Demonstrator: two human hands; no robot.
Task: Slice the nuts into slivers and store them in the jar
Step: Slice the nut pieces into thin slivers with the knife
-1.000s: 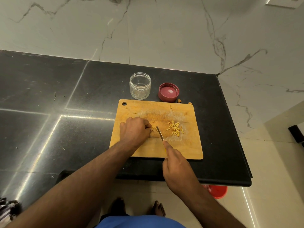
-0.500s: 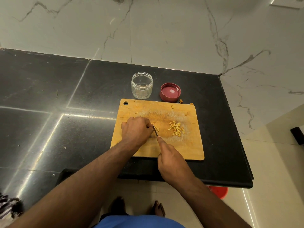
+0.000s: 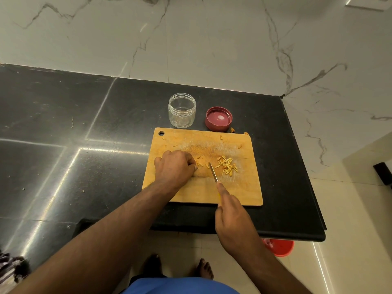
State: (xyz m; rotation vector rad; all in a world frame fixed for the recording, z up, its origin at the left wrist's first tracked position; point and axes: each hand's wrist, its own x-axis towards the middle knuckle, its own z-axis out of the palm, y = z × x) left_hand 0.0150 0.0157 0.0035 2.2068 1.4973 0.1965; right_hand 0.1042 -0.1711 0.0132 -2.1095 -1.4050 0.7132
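Since half a second ago the knife [image 3: 212, 172] has moved to the right, away from the left hand [image 3: 174, 167], and its blade now lies between that hand and the pile of slivers [image 3: 226, 168]. The right hand [image 3: 234, 217] grips the knife handle, with the index finger stretched along its top. The left hand rests on the wooden cutting board [image 3: 239, 194] with curled fingers, which seem to pin a nut piece against the board; the piece itself is too hidden to tell.

I judge that the slicing step is in hand. The next move needs the blade to return close to the left fingertips and come down for a thin cut, so care for the fingers is needed.

I count one clear jar [image 3: 182, 110], open and almost empty, just behind the board; one red lid [image 3: 218, 118] beside it, lying upside down; one board; one knife; one pile of slivers, and some loose crumbs. No slivers are stored yet.
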